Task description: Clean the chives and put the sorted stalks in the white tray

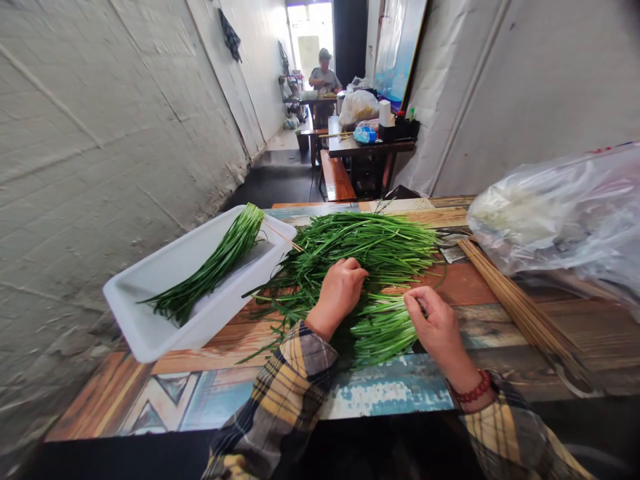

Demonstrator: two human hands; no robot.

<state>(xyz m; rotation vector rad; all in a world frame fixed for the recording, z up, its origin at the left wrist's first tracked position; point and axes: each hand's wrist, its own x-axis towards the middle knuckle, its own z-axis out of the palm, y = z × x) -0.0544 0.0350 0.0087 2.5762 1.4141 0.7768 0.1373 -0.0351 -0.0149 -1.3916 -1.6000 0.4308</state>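
A wide heap of green chives (370, 240) lies on the wood-patterned table (390, 393), its pale stem ends pointing right. My left hand (340, 293) is over the middle of the heap, fingers curled closed on some of the chives. Nearer to me, a smaller bunch of chives (383, 337) lies below the main heap. At its pale ends is my right hand (436, 327), thumb and fingers pinched together on the stems. In the white plastic tray (123, 303) to the left rests a neat bundle of chives (215, 267), with thin sticks at its stem end.
Bamboo skewers (510, 303) lie in a bundle at the right, beside a clear plastic bag (540, 207) with pale contents. Scissors handles (575, 383) show under the skewers. Farther back are a dark table (345, 145), a bench (336, 175) and a seated person (325, 77).
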